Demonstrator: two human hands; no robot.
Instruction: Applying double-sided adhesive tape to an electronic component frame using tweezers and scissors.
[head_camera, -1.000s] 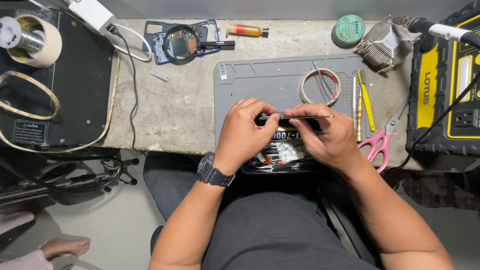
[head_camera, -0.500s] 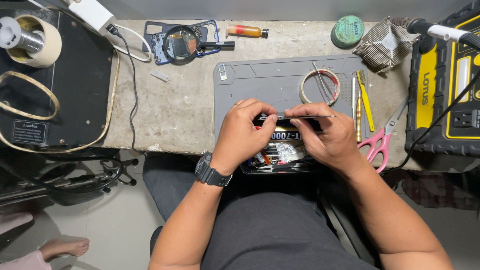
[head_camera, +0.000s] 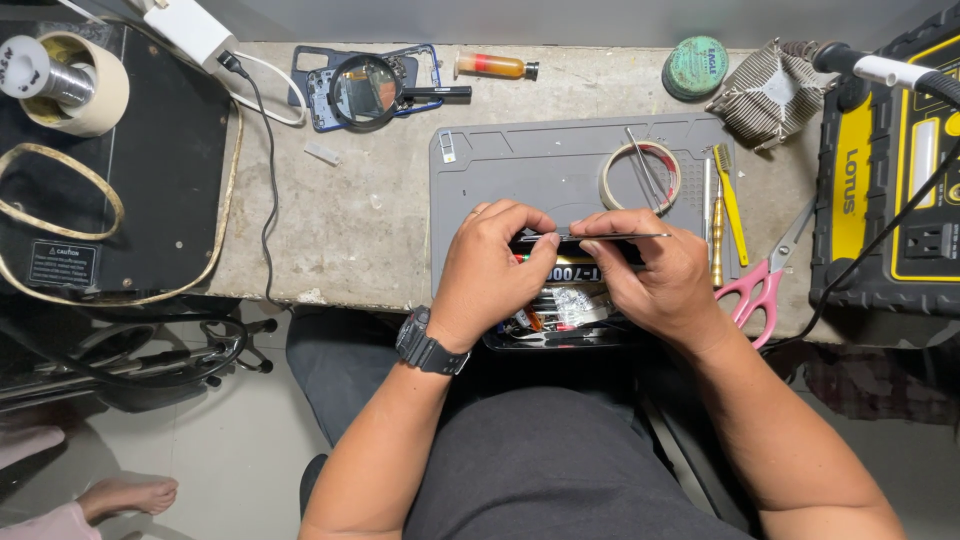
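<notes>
Both hands grasp one thin metal tool, apparently tweezers (head_camera: 597, 237), held level across the near edge of a grey work mat (head_camera: 560, 165). Left hand (head_camera: 492, 268) pinches its left end between thumb and fingertips; right hand (head_camera: 652, 272) closes on its right part, with the far tip projecting past the knuckles. A black wristwatch (head_camera: 428, 343) sits on the left wrist.

Under the hands lies a dark object bearing a yellow label band (head_camera: 568, 272), mostly hidden. Nearer, an open tray (head_camera: 560, 312) holds small mixed parts; contents cannot be told.

On the mat, to the right: a roll of tan tape (head_camera: 640, 176), a yellow-handled brush (head_camera: 732, 200), and pink-handled scissors (head_camera: 765, 280) at the mat's right edge.

Far side of the bench: a round green tin (head_camera: 697, 66), a finned metal heat sink (head_camera: 765, 92), a small amber tube (head_camera: 495, 67), and a magnifying glass (head_camera: 365, 90) lying on a blue phone frame (head_camera: 312, 100). At right stands a yellow and black box-shaped unit (head_camera: 885, 180). At left, a black pad (head_camera: 150, 160) carries a white rectangular label at its near corner and a wide masking tape roll (head_camera: 75, 80).

Bench surface (head_camera: 340, 220) is bare, worn grey concrete. Pale floor tiles show below it at left.
</notes>
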